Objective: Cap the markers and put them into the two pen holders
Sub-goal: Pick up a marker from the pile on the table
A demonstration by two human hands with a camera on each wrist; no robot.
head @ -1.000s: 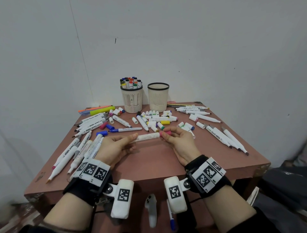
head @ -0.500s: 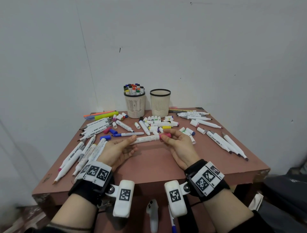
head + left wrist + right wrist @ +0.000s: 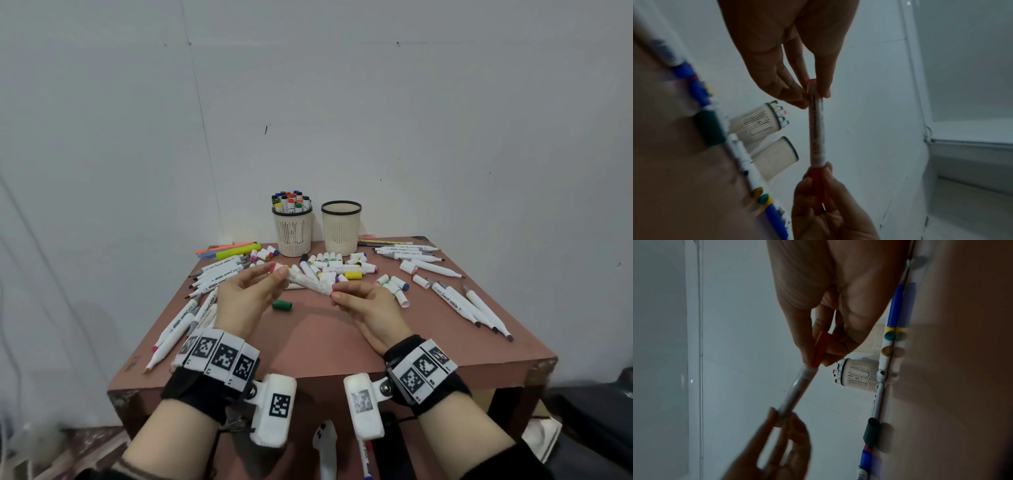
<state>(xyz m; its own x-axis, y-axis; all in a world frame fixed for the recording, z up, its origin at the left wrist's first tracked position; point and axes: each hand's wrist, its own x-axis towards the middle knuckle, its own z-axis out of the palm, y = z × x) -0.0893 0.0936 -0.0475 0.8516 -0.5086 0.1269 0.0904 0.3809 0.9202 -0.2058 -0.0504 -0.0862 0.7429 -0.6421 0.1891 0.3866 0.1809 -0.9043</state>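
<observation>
The white marker [image 3: 310, 283] is held off the counter [image 3: 322, 346] between both hands, its long axis running from upper left down to the right. Its left end is pinched by the left hand [image 3: 248, 299] between thumb and fingertips; the red cap [image 3: 821, 350] at its right end is pinched by the right hand [image 3: 368, 308]. The full holder [image 3: 293, 233] and the empty holder [image 3: 340, 231] stand side by side at the far edge, beyond the marker; the left hand is judged nearer the full one, the right hand nearer the empty one
</observation>
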